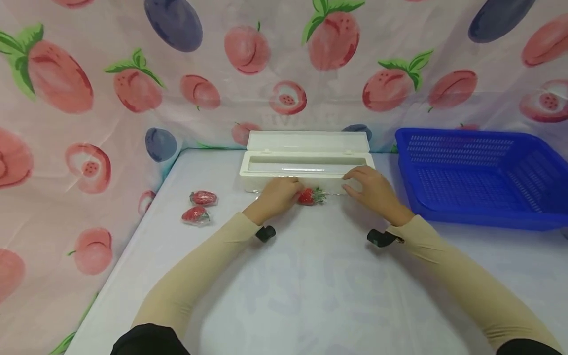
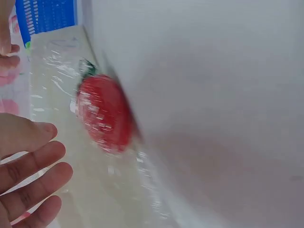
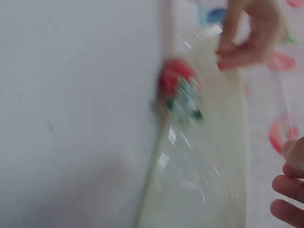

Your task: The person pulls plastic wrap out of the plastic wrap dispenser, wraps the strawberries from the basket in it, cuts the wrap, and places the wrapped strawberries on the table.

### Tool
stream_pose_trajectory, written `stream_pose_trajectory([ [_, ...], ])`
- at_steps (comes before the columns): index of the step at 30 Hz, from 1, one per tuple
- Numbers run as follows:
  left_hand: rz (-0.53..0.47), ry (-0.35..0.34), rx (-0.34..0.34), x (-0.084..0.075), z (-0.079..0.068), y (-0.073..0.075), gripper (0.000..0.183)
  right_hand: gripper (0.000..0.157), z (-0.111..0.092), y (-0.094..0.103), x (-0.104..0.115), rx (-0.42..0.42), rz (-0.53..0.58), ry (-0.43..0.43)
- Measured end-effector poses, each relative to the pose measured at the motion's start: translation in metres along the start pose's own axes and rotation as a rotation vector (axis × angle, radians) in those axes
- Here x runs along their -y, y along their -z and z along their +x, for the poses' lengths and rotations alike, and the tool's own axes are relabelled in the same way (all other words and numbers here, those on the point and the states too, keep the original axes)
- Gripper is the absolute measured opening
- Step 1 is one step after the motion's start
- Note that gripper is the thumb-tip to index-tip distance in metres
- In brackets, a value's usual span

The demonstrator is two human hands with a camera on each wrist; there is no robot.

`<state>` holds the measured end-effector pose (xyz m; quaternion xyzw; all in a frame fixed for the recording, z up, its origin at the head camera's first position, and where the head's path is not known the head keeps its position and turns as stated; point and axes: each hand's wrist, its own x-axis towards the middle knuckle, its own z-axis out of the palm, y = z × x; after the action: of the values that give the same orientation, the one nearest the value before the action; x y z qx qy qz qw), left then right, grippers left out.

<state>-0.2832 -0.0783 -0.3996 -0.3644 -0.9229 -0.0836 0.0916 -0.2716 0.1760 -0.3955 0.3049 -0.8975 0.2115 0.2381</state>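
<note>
A strawberry [image 1: 306,196] with green leaves lies against the front of a white cling film dispenser [image 1: 248,183]. Clear cling film [image 3: 190,175] hangs down the dispenser's front and covers the berry, wrinkled and shiny. My left hand [image 1: 279,195] is just left of the strawberry; in the left wrist view its fingers [image 2: 52,178] are slightly bent and apart, with nothing seen between them. At the dispenser's right front edge is my right hand [image 1: 374,192], thumb and fingers spread apart near the film. The dispenser's lid [image 1: 306,141] stands raised, showing the film roll [image 1: 306,168] inside.
Two film-wrapped strawberries, one upper [image 1: 204,198] and one lower [image 1: 195,215], lie on the white table [image 1: 301,286] to the left. A blue plastic basket [image 1: 483,212] stands at the right. Behind the table hangs a fruit-printed cloth [image 1: 213,49].
</note>
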Motion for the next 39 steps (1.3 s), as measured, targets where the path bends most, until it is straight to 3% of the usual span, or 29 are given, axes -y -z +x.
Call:
stream_pose_trajectory([
  [5, 0.032, -0.014, 0.019, -0.010, 0.025, 0.012, 0.015, 0.023, 0.006, 0.014, -0.023, 0.003, 0.085, -0.222],
  [9, 0.057, -0.042, 0.023, -0.023, 0.053, 0.016, 0.018, 0.032, 0.007, 0.011, -0.039, 0.081, 0.148, -0.318],
  [15, 0.082, -0.043, 0.050, -0.042, 0.088, 0.010, 0.020, 0.042, 0.004, 0.000, -0.057, 0.175, 0.180, -0.318],
  [22, 0.059, 0.017, 0.052, -0.062, 0.114, -0.001, 0.026, 0.044, 0.003, -0.005, -0.066, 0.177, 0.235, -0.325],
  [27, 0.040, 0.055, -0.002, -0.073, 0.124, -0.011, 0.027, 0.047, 0.002, -0.006, -0.069, 0.165, 0.253, -0.341],
  [32, 0.015, 0.077, -0.056, -0.079, 0.130, -0.018, 0.025, 0.039, 0.002, -0.005, -0.069, 0.168, 0.298, -0.375],
  [39, -0.023, 0.011, -0.078, -0.077, 0.135, -0.022, 0.018, 0.029, 0.001, -0.007, -0.070, 0.158, 0.319, -0.393],
])
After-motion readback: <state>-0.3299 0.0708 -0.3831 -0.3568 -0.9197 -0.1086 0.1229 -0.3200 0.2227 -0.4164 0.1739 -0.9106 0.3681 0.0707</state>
